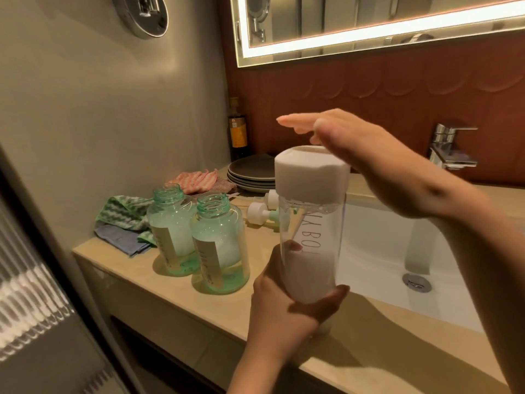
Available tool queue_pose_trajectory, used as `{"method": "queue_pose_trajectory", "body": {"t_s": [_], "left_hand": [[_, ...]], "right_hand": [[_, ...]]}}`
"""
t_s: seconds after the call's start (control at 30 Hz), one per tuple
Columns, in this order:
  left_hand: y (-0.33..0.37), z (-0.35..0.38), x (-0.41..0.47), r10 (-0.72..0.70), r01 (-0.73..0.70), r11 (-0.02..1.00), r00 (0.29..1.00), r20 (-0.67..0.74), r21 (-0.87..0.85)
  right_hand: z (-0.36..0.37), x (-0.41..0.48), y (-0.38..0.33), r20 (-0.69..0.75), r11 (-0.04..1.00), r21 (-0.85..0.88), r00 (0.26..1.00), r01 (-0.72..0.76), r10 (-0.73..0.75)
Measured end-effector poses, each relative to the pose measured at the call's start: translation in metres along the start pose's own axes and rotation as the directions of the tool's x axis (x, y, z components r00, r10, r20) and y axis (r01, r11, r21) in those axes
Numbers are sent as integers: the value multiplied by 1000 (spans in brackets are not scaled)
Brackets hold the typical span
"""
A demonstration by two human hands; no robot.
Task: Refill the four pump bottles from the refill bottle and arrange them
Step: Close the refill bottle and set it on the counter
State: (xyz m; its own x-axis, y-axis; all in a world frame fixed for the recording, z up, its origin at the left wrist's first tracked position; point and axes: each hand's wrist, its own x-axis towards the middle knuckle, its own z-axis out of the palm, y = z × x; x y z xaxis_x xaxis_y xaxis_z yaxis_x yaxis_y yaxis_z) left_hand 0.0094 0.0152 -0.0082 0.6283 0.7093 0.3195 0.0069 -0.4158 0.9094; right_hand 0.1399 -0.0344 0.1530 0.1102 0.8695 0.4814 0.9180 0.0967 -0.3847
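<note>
Beside white sink point(377, 245), beige counter point(170, 300) with bottles point(220, 245)

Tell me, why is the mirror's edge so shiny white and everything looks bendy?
Head view: a lit strip round the mirror glares white; the wide-angle lens bows the counter and mirror edges; the right hand on the clear bottle looks slightly smeared; a shadow falls across the counter.

Your left grip point(287, 302) and right grip point(352, 155) are bare, and your left forearm point(264, 356) and right forearm point(468, 237) show bare skin.
</note>
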Motion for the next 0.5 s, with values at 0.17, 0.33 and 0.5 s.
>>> {"method": "queue_pose_trajectory", "body": {"t_s": [0.17, 0.33, 0.5], "left_hand": [[-1, 0, 0, -43, 43, 999, 999, 16, -21], [-1, 0, -1, 70, -69, 996, 997, -22, 56], [3, -1, -1, 41, -40, 997, 999, -11, 61]], "right_hand": [[-13, -21, 1, 144, 963, 269, 989, -2, -39], [-9, -23, -14, 26, 991, 127, 999, -51, 48], [5, -22, -21, -225, 974, -223, 974, -40, -12]]}}
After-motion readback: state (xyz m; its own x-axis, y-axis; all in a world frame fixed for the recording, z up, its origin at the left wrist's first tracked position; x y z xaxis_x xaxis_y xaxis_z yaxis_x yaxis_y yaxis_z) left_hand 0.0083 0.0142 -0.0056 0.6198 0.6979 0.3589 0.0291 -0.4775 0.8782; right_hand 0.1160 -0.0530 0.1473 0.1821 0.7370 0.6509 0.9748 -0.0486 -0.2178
